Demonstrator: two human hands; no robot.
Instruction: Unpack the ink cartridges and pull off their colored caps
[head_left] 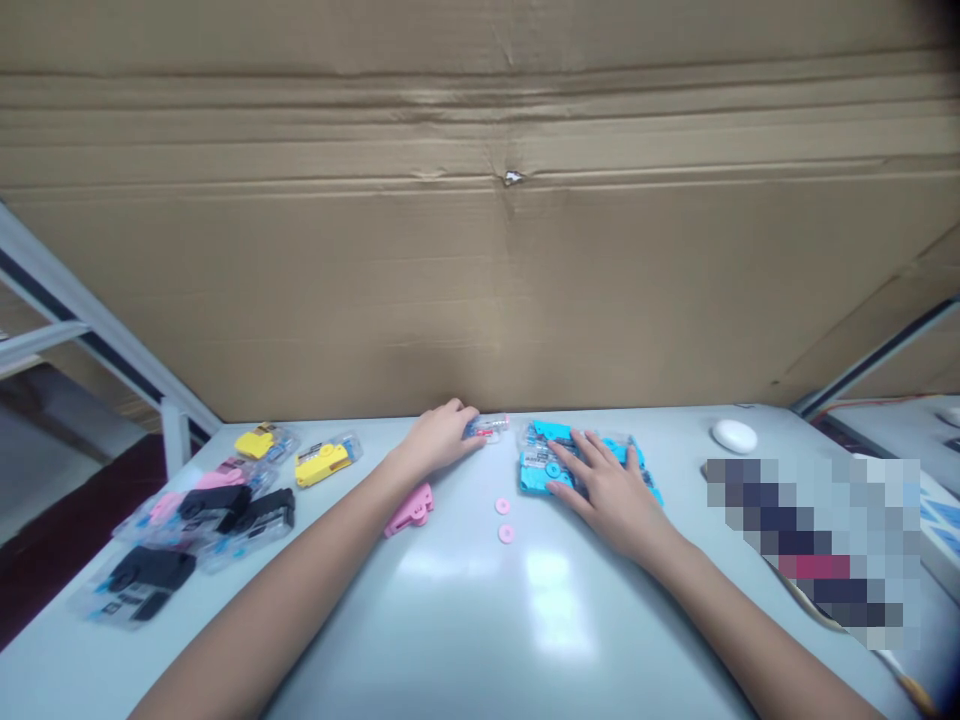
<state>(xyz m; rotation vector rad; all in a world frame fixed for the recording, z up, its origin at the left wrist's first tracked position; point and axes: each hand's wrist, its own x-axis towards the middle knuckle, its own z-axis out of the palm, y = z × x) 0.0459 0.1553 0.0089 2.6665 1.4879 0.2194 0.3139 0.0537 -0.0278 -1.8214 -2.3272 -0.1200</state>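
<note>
My left hand (444,438) is at the back of the table, fingers closed on the near end of a small clear plastic packet (493,428) with red and blue bits inside. My right hand (611,490) lies with its fingers spread over a cluster of bright blue plastic pieces in clear packs (541,476). Its palm hides part of them. Beside my left forearm rests a pink plastic piece (411,510). Between my hands are two pink rings, one farther back (502,507) and one nearer (507,534).
Packs with yellow (324,464), pink and black pieces (154,572) are spread along the left side. A white rounded object (734,436) sits at the back right, behind a blurred-out item (814,550). A cardboard wall (480,280) closes off the back.
</note>
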